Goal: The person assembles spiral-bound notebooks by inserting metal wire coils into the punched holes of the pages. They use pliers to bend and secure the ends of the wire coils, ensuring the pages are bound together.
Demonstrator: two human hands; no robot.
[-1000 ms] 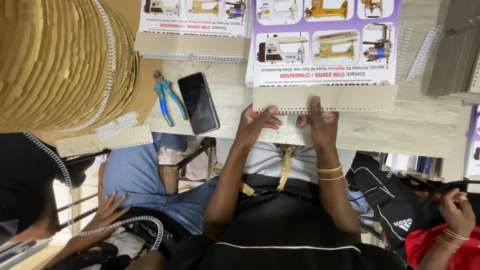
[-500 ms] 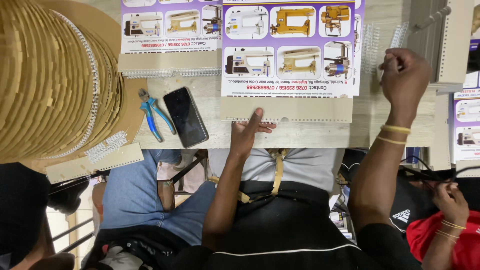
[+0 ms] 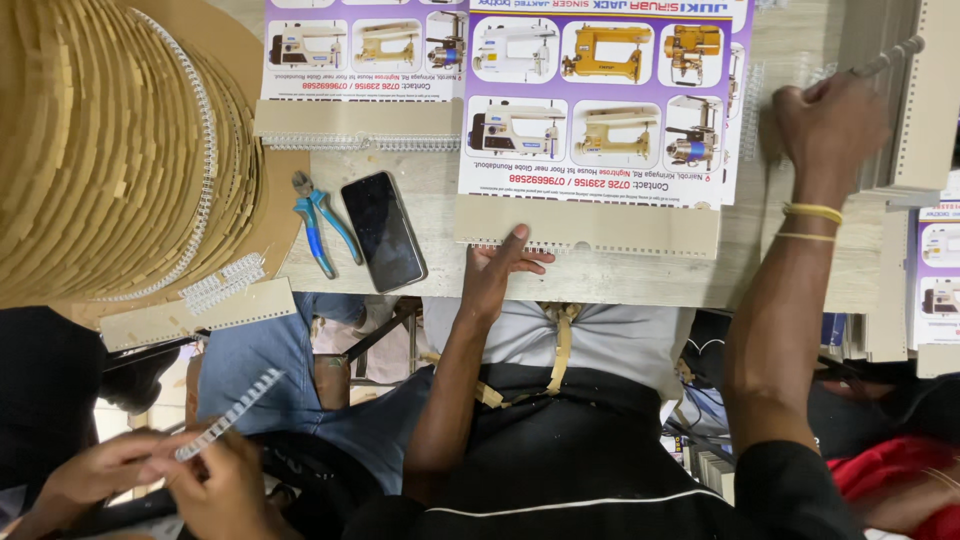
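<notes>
- The left hand (image 3: 500, 272) lies flat with open fingers on the lower edge of the calendar (image 3: 598, 110), pressing on its brown cardboard strip (image 3: 590, 228); it grips nothing.
- The calendar lies on the wooden table (image 3: 640, 280), right in front of the person, with pictures of sewing machines on a purple sheet.
- The right hand (image 3: 826, 125) is stretched far to the right side and is closed around a wire binding (image 3: 885, 57) near a stack of cards (image 3: 925, 100). The hand is a little blurred.
- Yellow bangles (image 3: 812, 212) sit on the right wrist.
- A second calendar (image 3: 360, 60) lies just beside the first one, to its left, with a wire binding along its lower edge.
- Below it are blue pliers (image 3: 318, 225) and a black phone (image 3: 382, 230), near each other on the table.
- A big round pile of brown strips (image 3: 110, 140) fills the upper left corner.
- At the bottom left, another person's hands (image 3: 170, 475) hold a white wire piece (image 3: 230, 412).
</notes>
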